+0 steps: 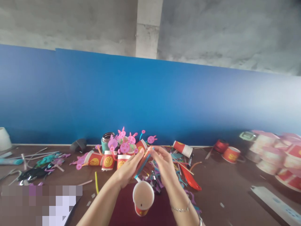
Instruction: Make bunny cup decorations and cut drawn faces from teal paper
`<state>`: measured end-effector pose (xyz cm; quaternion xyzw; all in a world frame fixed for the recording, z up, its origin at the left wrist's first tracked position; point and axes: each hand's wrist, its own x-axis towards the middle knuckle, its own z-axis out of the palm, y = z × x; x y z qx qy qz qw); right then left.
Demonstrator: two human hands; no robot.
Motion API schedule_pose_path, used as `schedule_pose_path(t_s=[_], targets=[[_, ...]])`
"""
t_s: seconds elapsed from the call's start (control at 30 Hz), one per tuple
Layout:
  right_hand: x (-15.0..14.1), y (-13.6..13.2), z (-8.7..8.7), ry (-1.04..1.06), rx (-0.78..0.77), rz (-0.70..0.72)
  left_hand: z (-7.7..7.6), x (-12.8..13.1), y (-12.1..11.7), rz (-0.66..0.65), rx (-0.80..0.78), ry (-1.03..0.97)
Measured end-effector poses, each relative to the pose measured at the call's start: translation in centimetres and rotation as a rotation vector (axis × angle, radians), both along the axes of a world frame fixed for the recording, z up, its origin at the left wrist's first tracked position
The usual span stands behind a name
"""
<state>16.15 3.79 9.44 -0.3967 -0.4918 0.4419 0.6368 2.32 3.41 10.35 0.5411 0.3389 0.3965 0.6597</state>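
Observation:
My right hand [164, 163] pinches the top end of a narrow blue strip [142, 169] between thumb and fingers. Close beside it, my left hand [129, 169] is closed around the strip from the other side, its fingertips partly hidden. The strip slants down toward a red paper cup [143, 196] with a pale inside, which stands just below my hands with its mouth facing me. A small dark spot shows inside the cup. Behind my left hand stand several red and yellow paper cups [108, 160] with pink animal-face cutouts [124, 147] on strips.
Coloured scraps and a red piece [191, 179] lie right of my hands. Stacked cups [182, 148] rest on their side behind. A red tape dispenser [221, 146], another cup [231, 154], a power strip [276, 204] and pink-and-white stacks [270, 153] are at right. A blue partition [150, 94] stands behind.

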Motion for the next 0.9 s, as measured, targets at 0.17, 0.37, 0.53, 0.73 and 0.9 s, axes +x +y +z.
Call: schedule_pose_path(t_s=[0.17,0.37,0.53,0.73,0.9], targets=[[1.9,0.5,0.7,0.122,-0.019,-0.173,0.4,-0.6,0.2,-0.075,0.079,0.136],[2.6,0.2,0.8,-0.043,0.024,-0.085,-0.4,0.5,0.3,-0.003,0.055,0.239],[2.7,0.3,0.8,-0.151,0.069,-0.111,-1.2,1.0,0.7,0.059,0.131,0.328],[3.1,0.2,1.1,-0.104,0.023,-0.125,-1.1,0.2,1.0,0.04,0.15,0.197],[3.0,0.2,0.9,-0.128,0.014,-0.043,-1.2,0.5,1.0,0.113,0.119,0.21]])
